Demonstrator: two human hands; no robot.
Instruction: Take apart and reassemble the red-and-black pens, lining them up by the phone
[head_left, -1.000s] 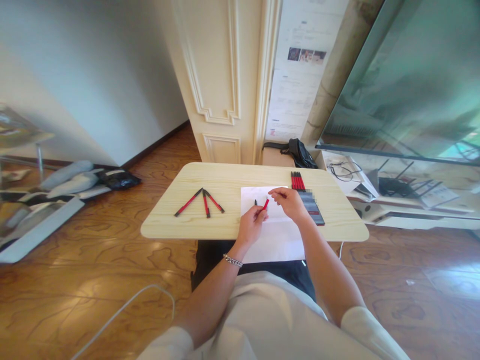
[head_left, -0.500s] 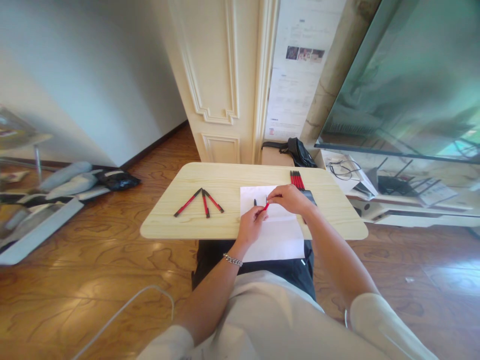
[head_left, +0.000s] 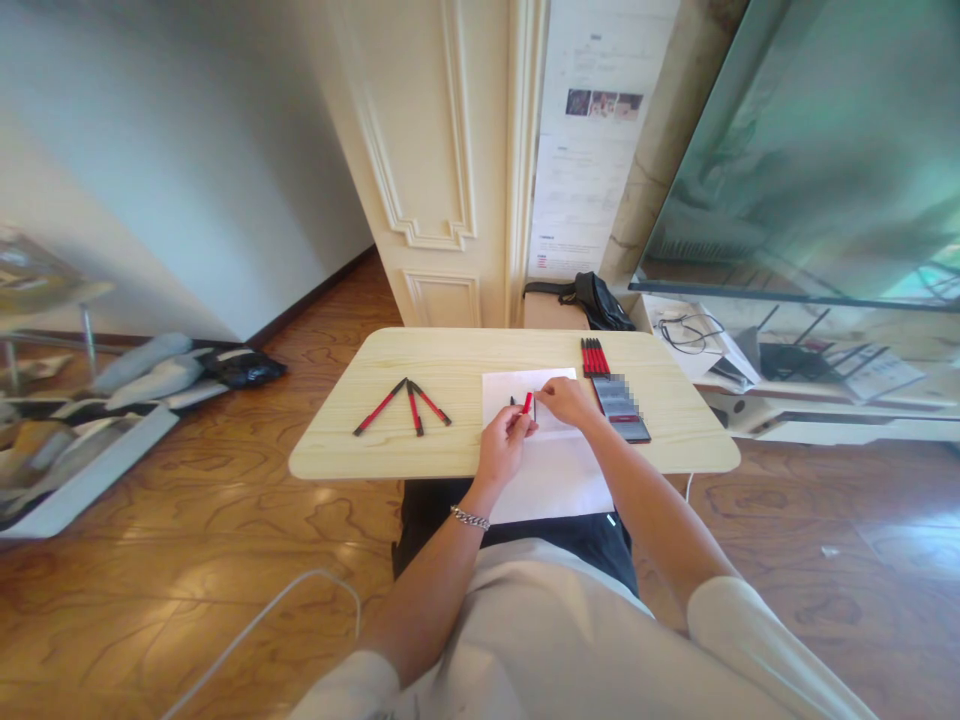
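Note:
Over a white sheet of paper [head_left: 555, 478], my left hand [head_left: 502, 448] is closed on the red barrel of a pen [head_left: 528, 403], which points up between thumb and fingers. My right hand [head_left: 568, 403] is just to its right, fingertips pinched together; what they hold is too small to make out. A thin dark sliver shows between the red barrel and the right fingertips. A small black pen part [head_left: 513, 401] shows just beyond the left fingers; whether it is held or lying on the paper is unclear.
On the wooden table [head_left: 330, 440], three red-and-black pens [head_left: 415, 408] lie fanned out at left. Several more pens [head_left: 595, 357] lie in a row at right, above a dark phone-like device [head_left: 634, 430]. A black bag [head_left: 600, 302] is behind the table.
My right hand has drawn slightly back from the red barrel, which now stands more upright in my left hand. The dark device has come into fuller view beside my right arm.

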